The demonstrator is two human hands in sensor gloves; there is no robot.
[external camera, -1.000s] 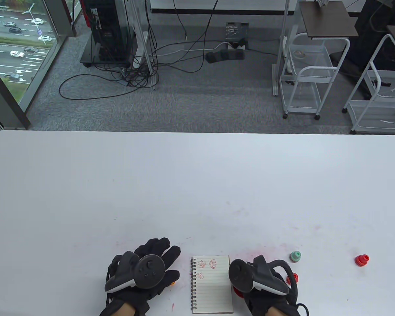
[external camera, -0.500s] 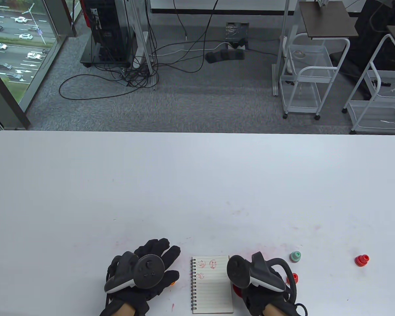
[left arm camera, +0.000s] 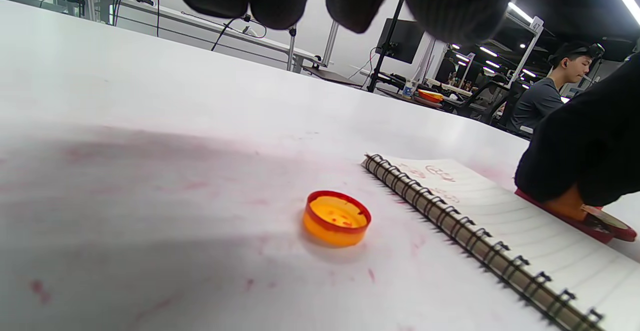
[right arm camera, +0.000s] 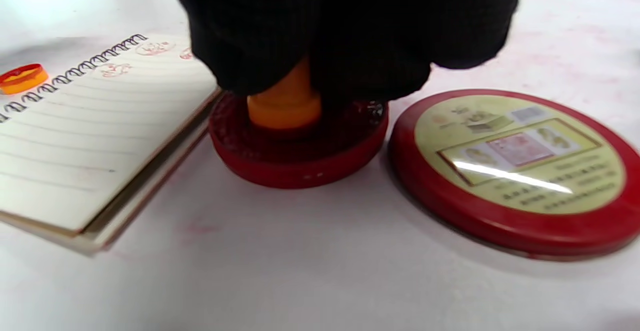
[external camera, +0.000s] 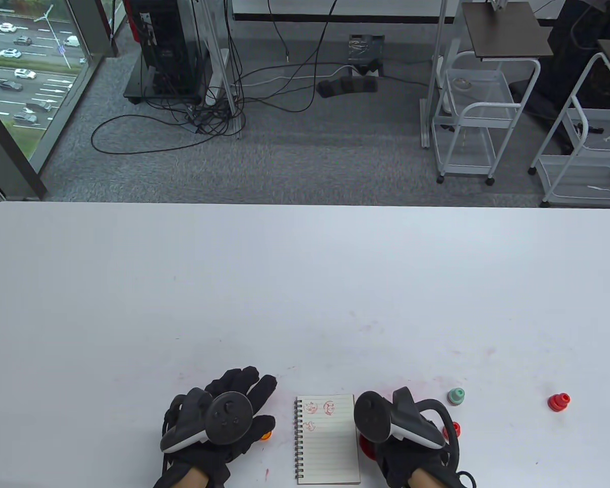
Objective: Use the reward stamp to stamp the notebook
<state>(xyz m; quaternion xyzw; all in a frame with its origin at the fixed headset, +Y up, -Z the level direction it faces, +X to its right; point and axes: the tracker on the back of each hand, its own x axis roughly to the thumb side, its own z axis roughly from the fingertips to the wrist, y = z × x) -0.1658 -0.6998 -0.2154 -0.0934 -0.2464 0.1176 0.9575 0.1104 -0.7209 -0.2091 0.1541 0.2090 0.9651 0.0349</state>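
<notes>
A small spiral notebook (external camera: pixel 328 439) lies open near the table's front edge, with three red stamp marks at the top of its lined page. My right hand (right arm camera: pixel 340 31) grips an orange stamp (right arm camera: pixel 284 103) and presses it down into a round red ink pad (right arm camera: pixel 295 151) just right of the notebook. In the table view the right hand (external camera: pixel 401 442) covers the stamp, and only the pad's edge (external camera: pixel 366 448) shows. My left hand (external camera: pixel 254 401) is spread, palm down, left of the notebook and holds nothing. An orange stamp cap (left arm camera: pixel 336 218) lies by it.
The ink pad's lid (right arm camera: pixel 515 171) lies flat right of the pad. A green stamp (external camera: pixel 456 396) and two red stamps (external camera: pixel 450 431) (external camera: pixel 558 402) stand on the table to the right. Pink ink smears mark the white table (external camera: pixel 305 284).
My right hand has shifted slightly over the ink pad, still gripping the stamp. My left fingers have moved a little. The notebook has not moved.
</notes>
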